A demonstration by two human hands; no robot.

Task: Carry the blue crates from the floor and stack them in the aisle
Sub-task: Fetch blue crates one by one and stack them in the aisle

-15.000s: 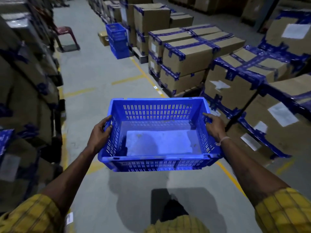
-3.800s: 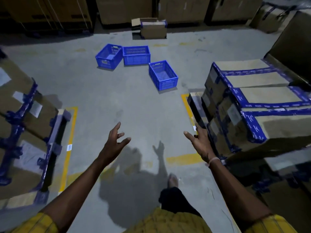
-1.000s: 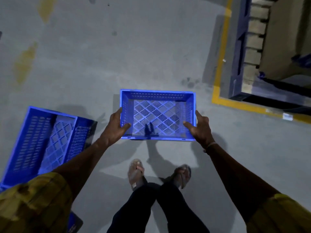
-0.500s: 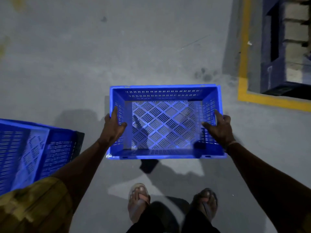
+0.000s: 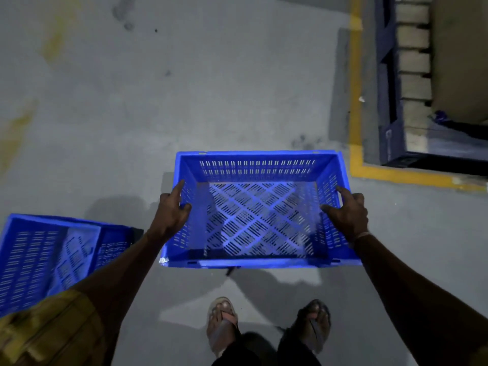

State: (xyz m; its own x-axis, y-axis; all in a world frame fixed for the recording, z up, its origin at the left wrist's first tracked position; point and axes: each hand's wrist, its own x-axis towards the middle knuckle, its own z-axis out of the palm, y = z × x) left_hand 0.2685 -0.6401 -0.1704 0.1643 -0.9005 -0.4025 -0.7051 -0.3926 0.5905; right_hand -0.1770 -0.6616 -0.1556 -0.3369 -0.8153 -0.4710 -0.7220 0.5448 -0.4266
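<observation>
I hold an empty blue slatted crate (image 5: 257, 167) level above the grey floor, in front of my feet. My left hand (image 5: 170, 213) grips its left wall, thumb inside and fingers on the outside. My right hand (image 5: 347, 213) grips the right wall the same way. A second blue crate (image 5: 39, 260) lies on the floor at the lower left, partly hidden by my left sleeve.
A yellow floor line (image 5: 356, 101) runs along the right and turns a corner toward the right edge. Behind it stands a dark blue pallet (image 5: 388, 101) loaded with a cardboard box (image 5: 459, 62). My sandalled feet (image 5: 221, 323) are at the bottom.
The crate has come up off the floor in both hands and sits closer to me and larger in view. The view has shifted so the left crate shows more.
</observation>
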